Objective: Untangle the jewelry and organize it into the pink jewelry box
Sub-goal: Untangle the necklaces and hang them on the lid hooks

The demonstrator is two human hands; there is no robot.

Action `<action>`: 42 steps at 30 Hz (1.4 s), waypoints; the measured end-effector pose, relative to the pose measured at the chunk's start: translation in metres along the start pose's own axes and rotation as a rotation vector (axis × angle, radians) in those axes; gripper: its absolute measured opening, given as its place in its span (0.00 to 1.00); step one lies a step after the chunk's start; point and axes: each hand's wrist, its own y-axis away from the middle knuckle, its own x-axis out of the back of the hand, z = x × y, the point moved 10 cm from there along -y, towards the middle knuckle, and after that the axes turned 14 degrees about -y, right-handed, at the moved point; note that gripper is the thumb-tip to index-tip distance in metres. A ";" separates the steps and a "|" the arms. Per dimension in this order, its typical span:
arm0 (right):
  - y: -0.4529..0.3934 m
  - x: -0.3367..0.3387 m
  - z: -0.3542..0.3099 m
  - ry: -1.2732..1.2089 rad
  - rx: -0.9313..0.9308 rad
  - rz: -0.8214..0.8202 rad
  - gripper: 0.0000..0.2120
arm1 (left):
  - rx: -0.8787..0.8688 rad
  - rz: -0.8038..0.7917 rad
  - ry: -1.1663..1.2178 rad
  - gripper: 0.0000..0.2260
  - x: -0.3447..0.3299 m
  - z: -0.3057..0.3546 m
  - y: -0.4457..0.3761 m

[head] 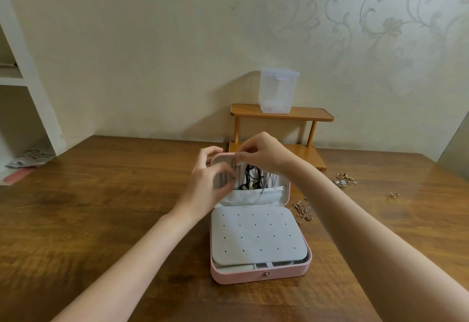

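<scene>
In the head view, a pink jewelry box (pixel 261 274) is seen open on the wooden table (pixel 101 207), its lid raised toward the far side and a grey perforated pad (pixel 256 238) laid over the base. Both hands are held at the upper edge of the lid. The left hand (pixel 210 182) is placed over the lid's left part, its fingers (pixel 223 172) curled together in a pinch; what is pinched is too fine to be made out. The right hand (pixel 264 154) is raised at the lid's top rim, its fingers (pixel 243 155) pinched together on something small that cannot be identified. Just below the fingers, black cords and thin chains (pixel 253 177) are hung inside the lid above a grey pocket (pixel 253 196). A tangled rose-gold chain (pixel 303 211) lies on the table just beside the box's right side. Small earrings (pixel 344 179) are scattered farther right. A wooden two-tier shelf (pixel 281 115) carrying a clear plastic container (pixel 278 90) stands behind the box.
</scene>
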 end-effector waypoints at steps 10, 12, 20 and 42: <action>0.005 -0.003 -0.003 0.248 0.107 0.024 0.11 | 0.109 -0.030 0.120 0.15 0.000 -0.009 -0.015; 0.007 -0.003 -0.004 0.233 0.122 0.038 0.11 | 0.109 -0.060 0.111 0.16 -0.001 -0.008 -0.019; 0.015 -0.001 -0.005 0.127 0.166 0.118 0.10 | 0.125 -0.160 0.127 0.16 -0.006 -0.009 -0.025; 0.035 0.006 -0.003 0.712 0.207 0.508 0.10 | 0.139 -0.321 0.243 0.09 -0.015 -0.011 -0.034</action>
